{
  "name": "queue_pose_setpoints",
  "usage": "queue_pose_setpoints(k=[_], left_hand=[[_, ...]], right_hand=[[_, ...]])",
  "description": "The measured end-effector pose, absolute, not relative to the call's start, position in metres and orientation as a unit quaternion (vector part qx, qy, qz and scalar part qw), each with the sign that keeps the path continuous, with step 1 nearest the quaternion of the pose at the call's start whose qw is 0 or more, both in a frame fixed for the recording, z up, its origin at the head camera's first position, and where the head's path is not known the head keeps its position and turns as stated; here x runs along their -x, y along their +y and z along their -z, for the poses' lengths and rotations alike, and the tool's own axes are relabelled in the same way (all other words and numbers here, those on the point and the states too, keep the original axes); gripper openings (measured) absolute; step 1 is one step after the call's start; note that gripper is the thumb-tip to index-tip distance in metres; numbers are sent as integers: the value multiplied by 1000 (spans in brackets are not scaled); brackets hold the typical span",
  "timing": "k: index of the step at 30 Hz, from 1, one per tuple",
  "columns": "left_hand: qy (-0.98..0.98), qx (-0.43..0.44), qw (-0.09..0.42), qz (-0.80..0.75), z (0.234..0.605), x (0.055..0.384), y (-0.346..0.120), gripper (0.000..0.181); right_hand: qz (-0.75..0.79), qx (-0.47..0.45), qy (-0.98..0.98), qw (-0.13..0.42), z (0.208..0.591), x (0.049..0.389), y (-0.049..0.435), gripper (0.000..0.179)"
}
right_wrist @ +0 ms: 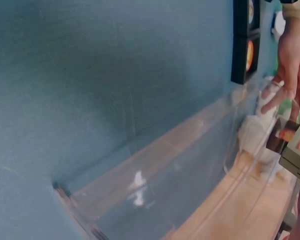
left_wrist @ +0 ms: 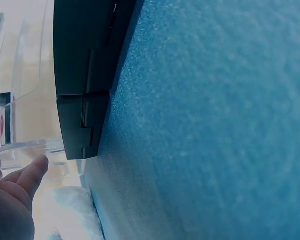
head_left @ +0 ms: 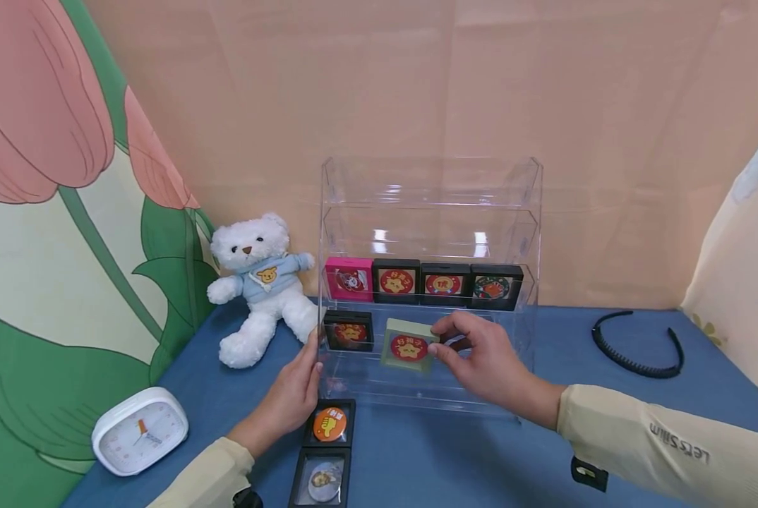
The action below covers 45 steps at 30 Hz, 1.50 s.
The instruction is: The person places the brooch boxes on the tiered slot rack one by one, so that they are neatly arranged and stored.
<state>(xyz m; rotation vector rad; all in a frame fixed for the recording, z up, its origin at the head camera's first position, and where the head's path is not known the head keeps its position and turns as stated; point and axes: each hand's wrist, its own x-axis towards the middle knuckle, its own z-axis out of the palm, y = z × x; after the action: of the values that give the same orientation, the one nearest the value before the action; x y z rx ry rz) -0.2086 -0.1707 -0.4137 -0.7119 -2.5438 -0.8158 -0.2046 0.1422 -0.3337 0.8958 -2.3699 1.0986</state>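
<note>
right hand: thumb and fingertips pinch the green box by its right edge; red round badge faces out. left hand: fingers fairly straight, against the left edge of the clear rack; the right wrist view shows these fingers somewhat spread at that edge. how firmly they press, cannot tell.

green box position: at the front of the rack, in the lower row, slightly tilted, just right of a lone black box and apart from it. whether its base touches the shelf, cannot tell.

row above, left to right: pink box, then three black boxes, side by side, each with a round badge.

blue table: two black cases in front of the rack, near the left hand, end to end; the farther case has an orange badge, the nearer case a pale one. white bear in a blue top sits just left of the rack. white clock farther left, near the tulip print. black band, curved, lies right of the rack. peach backdrop behind.
</note>
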Motion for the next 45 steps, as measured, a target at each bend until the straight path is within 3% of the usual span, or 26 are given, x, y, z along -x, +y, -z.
queue_pose_setpoints(k=[9, 45], left_hand=[[-903, 255, 186, 293, 414, 209, -170, 62], [-904, 252, 180, 293, 415, 209, -171, 61]], right_hand=[[-379, -318, -839, 226, 331, 224, 138, 23], [-357, -309, -854, 216, 357, 240, 121, 20]])
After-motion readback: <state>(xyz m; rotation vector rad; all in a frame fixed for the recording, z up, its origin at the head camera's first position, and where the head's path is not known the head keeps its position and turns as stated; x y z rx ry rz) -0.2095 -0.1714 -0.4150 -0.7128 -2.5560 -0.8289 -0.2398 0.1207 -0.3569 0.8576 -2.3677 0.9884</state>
